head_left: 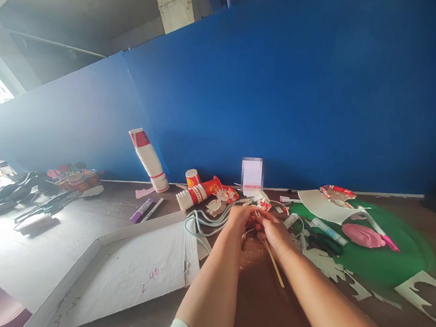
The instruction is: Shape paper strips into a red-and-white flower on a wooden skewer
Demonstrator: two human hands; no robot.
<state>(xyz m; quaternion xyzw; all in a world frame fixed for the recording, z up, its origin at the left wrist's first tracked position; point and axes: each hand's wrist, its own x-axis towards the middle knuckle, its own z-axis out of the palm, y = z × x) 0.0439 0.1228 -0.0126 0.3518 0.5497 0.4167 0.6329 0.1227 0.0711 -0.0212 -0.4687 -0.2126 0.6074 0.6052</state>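
Note:
Both hands meet over the dark table, fingertips close together. A thin wooden stick [275, 267] slants down toward me from under my right hand [273, 230], whose fingers are closed on it. My left hand [239, 217] is also closed, its fingers pressed against those of the right; what it pinches is hidden. Just beyond the fingers lies a small red and white paper piece [264, 204]. Beside my left wrist runs a looped pale cable [199, 221]. A glue stick [290, 220] lies by the right hand.
To the left are a white cardboard tray [151, 261], a purple marker [141, 210] and a leaning paper cup stack [149, 161]. A green mat [395, 235] on the right bears a pink paper oval [363, 235] and a pink marker [389, 243]. Paper scraps [325, 263] lie nearby. A blue partition [300, 99] stands behind.

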